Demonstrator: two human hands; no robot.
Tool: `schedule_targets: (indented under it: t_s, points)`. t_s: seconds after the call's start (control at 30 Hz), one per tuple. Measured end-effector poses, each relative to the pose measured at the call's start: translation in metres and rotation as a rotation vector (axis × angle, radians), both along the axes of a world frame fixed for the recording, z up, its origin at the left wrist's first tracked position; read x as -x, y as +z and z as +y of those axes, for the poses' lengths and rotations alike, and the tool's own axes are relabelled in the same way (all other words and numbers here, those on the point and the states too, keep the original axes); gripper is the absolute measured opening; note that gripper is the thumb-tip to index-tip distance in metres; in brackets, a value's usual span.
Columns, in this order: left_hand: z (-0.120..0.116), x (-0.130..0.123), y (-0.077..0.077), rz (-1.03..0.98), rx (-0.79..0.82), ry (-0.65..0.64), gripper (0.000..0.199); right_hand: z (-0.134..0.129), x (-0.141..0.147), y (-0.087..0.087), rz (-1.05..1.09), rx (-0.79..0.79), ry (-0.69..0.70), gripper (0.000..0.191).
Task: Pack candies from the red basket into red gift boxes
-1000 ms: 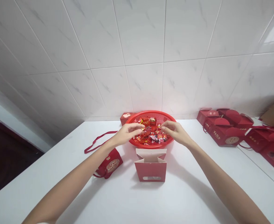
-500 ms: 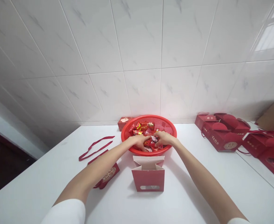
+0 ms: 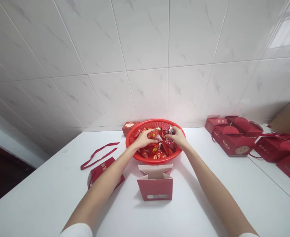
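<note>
Over basket (image 3: 157, 161): left hand (image 3: 143, 139), right hand (image 3: 179, 137), fingers curled at candies (image 3: 165, 148); can't tell if gripping.
In front: open box (image 3: 155, 188) on desk (image 3: 189, 214).

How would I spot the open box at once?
On the white table, find the red basket of wrapped sweets. The open box stands just on its near side. Unlike the red boxes clustered at right, its top gapes, showing a pale inside.
</note>
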State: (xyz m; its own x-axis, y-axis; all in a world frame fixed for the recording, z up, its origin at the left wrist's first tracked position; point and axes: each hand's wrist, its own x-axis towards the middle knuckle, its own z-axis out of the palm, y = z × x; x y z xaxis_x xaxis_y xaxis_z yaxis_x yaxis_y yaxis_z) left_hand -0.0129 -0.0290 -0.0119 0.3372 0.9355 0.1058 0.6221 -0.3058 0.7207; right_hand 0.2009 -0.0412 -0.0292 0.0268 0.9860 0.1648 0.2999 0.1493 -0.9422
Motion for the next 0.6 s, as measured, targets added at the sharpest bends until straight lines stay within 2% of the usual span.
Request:
schedule_targets:
  t_s: [0.17,0.3,0.37,0.47,0.6]
  points:
    - [-0.0008,0.0002,0.0003,-0.065,-0.05,0.085,0.067,-0.0013,0.0002,-0.0015,-0.09,0.025,-0.011,0.039]
    - [0.0001,-0.0006,-0.0044,-0.063,-0.066,0.068,0.071,-0.0045,-0.0008,0.0004,-0.1,-0.028,0.148,0.052]
    - [0.001,-0.0005,-0.0066,-0.082,-0.061,0.023,0.076,-0.0061,-0.0016,0.002,-0.105,-0.08,0.239,0.049]
    - [0.0019,-0.0005,-0.008,-0.123,-0.055,-0.042,0.079,-0.0077,-0.0022,0.0039,-0.135,-0.091,0.292,0.042]
    - [0.0026,-0.0012,-0.0088,-0.161,-0.057,-0.105,0.072,-0.0072,-0.0023,0.0033,-0.109,-0.161,0.362,0.035]
